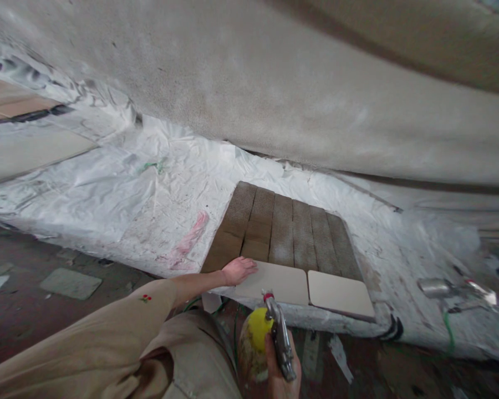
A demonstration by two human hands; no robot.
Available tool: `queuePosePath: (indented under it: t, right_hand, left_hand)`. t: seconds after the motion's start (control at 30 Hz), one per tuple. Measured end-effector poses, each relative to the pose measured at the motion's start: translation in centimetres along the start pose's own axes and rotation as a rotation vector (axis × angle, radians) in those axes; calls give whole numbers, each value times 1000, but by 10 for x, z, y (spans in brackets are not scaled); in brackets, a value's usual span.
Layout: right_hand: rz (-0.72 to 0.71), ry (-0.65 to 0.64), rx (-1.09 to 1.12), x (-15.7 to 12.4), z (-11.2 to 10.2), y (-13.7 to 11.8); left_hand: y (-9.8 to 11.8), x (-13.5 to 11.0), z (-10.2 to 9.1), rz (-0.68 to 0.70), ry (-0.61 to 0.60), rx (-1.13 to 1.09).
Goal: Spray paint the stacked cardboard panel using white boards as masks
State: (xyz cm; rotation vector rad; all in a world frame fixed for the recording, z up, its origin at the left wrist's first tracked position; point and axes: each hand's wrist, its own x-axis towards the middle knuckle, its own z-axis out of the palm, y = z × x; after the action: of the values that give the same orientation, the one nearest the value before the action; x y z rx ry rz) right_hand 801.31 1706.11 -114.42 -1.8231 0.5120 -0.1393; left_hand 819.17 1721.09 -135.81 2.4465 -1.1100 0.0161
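Note:
My right hand (273, 354) grips a silver spray gun (281, 338) with a red ring near its nozzle end. Just left of the gun is a rounded yellow and whitish container (255, 327); I cannot tell whether it is attached. My left hand (240, 270) lies on the upper left corner of a pale, round-cornered panel (278, 281), fingers stretched out. A second pale panel (340, 292) lies beside the first, to its right. Behind both are several long grey-brown pieces (283, 227) laid side by side.
Crumpled white plastic sheeting (120, 194) covers the work surface. On the right lies another spray gun (461, 291) with a metal cup. A twisted pink strip (189, 238) lies on the left of the pieces. A grey draped sheet (274, 83) hangs behind; more boards (33, 152) lie far left.

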Motion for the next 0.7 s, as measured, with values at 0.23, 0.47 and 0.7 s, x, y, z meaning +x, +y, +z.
queuePosePath:
  t: [0.23,0.47,0.7]
  right_hand:
    - [95,30,58,-1,0,-8]
    - [94,28,37,-4,-2,-10]
    - [118,52,56,-4,-6,-4]
  left_hand:
    - [1,0,-3,0,14,4]
    - [0,0,1,-9,10,3]
    - [-1,-1,1,1,7,3]
